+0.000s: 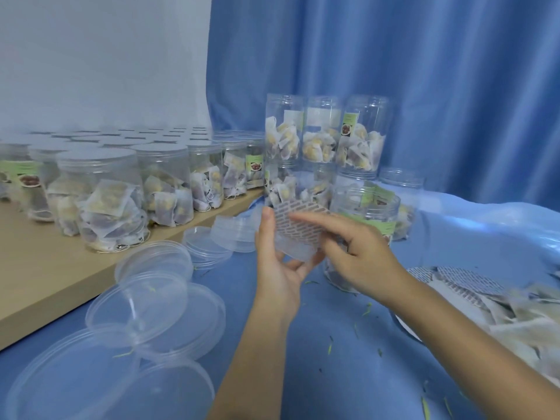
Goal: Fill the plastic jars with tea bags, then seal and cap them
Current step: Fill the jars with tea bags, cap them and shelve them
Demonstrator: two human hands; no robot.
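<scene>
Soft, even, cool light fills the scene, casting only faint shadows under the loose lids (151,294) and on the blue sheet (303,359). The whole picture is slightly blurred, most around the right hand (357,253) and far jars (325,131). Wide-angle distortion bends the wooden tabletop (45,268) edge and stretches the forearms at the bottom.

I see a blue cloth-covered surface (318,344) with loose clear lids (157,304) strewn at its left, open jars (363,204) of tea bags stacked near the curtain, and a heap of tea bags (521,310) and patterned seals (448,280) at right. A wooden board (39,268) on the left carries rows of capped jars (103,201).
</scene>
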